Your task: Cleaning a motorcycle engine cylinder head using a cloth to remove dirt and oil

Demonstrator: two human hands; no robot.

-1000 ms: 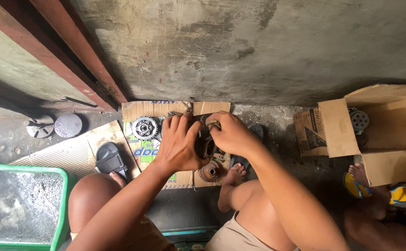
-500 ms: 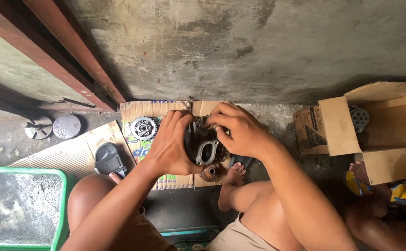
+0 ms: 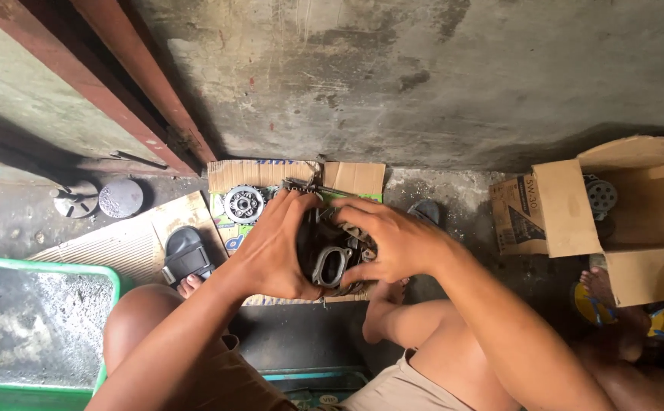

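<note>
Over flattened cardboard (image 3: 351, 176), both hands (image 3: 275, 247) (image 3: 393, 243) hold engine part (image 3: 330, 262), port facing up.

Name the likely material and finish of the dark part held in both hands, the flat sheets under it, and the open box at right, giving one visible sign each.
Dark engine part: probably cast metal, dull grey and grimy; its machined port rim glints.
Flat sheets: corrugated cardboard, matte brown, with fold creases.
Open box: the same brown cardboard, plain flaps bent outward.

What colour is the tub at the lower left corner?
The tub has a green rim, with grey dusty contents inside; the head view shows it best.
</note>
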